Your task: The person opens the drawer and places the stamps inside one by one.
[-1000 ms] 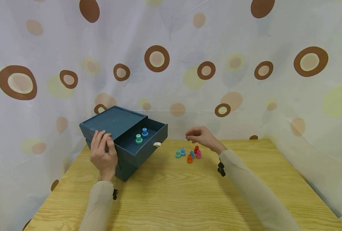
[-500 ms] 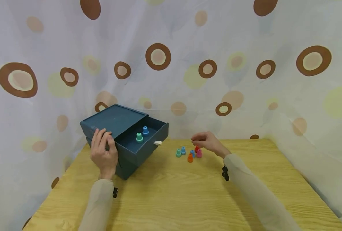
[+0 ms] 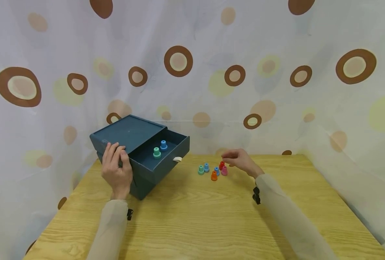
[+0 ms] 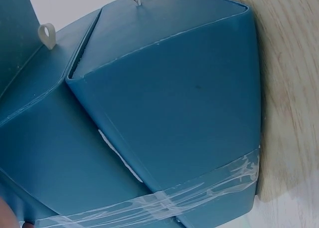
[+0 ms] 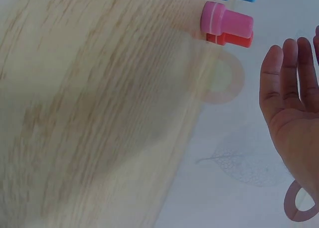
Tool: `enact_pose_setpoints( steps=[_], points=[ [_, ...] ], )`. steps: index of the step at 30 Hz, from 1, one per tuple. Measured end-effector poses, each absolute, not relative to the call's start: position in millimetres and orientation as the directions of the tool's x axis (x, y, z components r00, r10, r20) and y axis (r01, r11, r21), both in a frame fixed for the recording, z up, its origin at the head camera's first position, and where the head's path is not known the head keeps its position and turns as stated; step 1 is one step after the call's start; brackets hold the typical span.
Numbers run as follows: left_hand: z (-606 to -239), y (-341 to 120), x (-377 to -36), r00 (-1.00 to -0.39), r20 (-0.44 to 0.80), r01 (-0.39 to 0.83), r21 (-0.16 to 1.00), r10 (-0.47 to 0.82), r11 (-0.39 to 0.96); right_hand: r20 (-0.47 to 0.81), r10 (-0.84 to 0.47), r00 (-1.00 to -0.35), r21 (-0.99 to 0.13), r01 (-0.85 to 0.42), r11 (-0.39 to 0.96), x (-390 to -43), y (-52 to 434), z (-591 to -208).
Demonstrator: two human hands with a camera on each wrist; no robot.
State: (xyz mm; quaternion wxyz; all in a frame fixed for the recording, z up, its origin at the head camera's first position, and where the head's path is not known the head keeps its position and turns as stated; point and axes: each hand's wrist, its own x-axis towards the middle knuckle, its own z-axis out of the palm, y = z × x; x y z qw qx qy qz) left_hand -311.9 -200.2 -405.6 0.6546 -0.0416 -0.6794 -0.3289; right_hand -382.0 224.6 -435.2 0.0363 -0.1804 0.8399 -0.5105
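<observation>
My left hand (image 3: 116, 171) rests on the near side and top edge of a dark blue drawer box (image 3: 130, 131). Its upper drawer (image 3: 167, 164) is pulled out, with a green toy stamp (image 3: 157, 153) and a blue one (image 3: 163, 146) standing inside. Over at the right, my right hand (image 3: 242, 161) hovers with loosely bent fingers just above a red stamp (image 3: 222, 165), holding nothing. A pink stamp (image 5: 227, 21) stands beside the red one. Close by are an orange stamp (image 3: 214, 176), a blue one (image 3: 216, 171), a light blue one (image 3: 206, 168) and a green one (image 3: 201, 170).
The box stands at the left of a wooden table (image 3: 192, 220), by a patterned curtain (image 3: 199, 86) behind. A white pull tab (image 3: 178, 159) sticks out from the drawer front. Clear tape (image 4: 164, 203) wraps the box's side.
My right hand has moved rightward and slightly down, from above the left part of the stamp group to the red stamp. The left hand stays on the box.
</observation>
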Motion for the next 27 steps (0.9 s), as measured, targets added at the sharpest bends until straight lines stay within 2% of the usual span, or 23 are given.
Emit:
enact_pose_setpoints(
  steps=[9,27],
  points=[
    [-408,-199,-310,-0.134,0.92,0.496,0.383,-0.367,0.78,0.086,-0.324,-0.942,-0.855,-0.237,0.462,-381,230,-447],
    [-407,-201,-312,-0.133,0.921,0.492,0.382,-0.366,0.782,0.058,-0.343,-0.938,-0.876,-0.212,0.434,-382,234,-454]
  ],
)
